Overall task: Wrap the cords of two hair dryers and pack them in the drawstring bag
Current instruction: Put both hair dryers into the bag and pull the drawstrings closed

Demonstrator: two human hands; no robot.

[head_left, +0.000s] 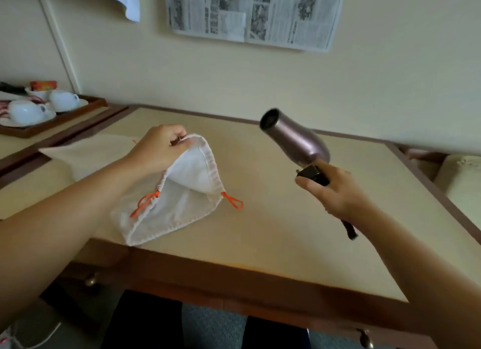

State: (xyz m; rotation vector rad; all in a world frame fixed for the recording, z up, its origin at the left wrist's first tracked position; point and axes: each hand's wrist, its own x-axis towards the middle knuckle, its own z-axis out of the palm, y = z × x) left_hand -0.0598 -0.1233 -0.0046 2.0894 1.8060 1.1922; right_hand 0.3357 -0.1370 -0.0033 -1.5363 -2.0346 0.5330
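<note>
A hotel-style guest room or a home room is being suggested. A wooden-framed bench [260, 244] with knobbed drawers is being shown against a cream wall. Past its far left corner, a wooden tray [86, 109] is being occupied by white teacups [26, 113] and sachets. Newspaper sheets [255, 12] are being displayed on the wall above.

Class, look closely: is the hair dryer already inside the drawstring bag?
No: the right hand holds the hair dryer in the air, apart from the drawstring bag.
</note>
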